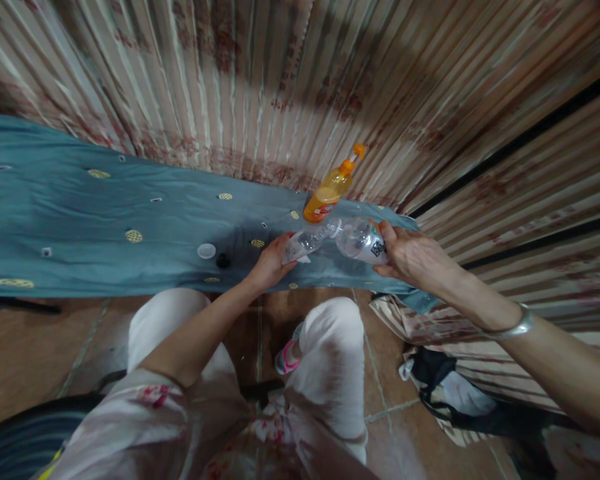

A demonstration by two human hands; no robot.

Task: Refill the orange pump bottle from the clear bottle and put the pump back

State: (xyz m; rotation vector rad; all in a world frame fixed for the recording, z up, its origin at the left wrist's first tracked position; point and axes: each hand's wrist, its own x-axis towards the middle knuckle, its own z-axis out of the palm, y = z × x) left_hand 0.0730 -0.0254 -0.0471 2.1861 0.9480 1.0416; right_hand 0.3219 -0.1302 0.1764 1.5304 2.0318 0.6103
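My left hand (271,262) grips a clear plastic bottle (307,241) tilted on its side above the teal cloth (105,220). My right hand (414,257) holds a second clear bottle (360,239) with a black-and-white label, tipped so its mouth meets the first bottle's mouth. An orange bottle (330,189) with an orange cap stands just behind them on the cloth. A white cap (207,251) and a small black cap (223,261) lie on the cloth left of my left hand.
A striped floral curtain (280,80) hangs behind the cloth-covered surface and along the right. A black bag (450,393) lies on the tiled floor at the right. My knees in white trousers (330,360) are below the surface edge.
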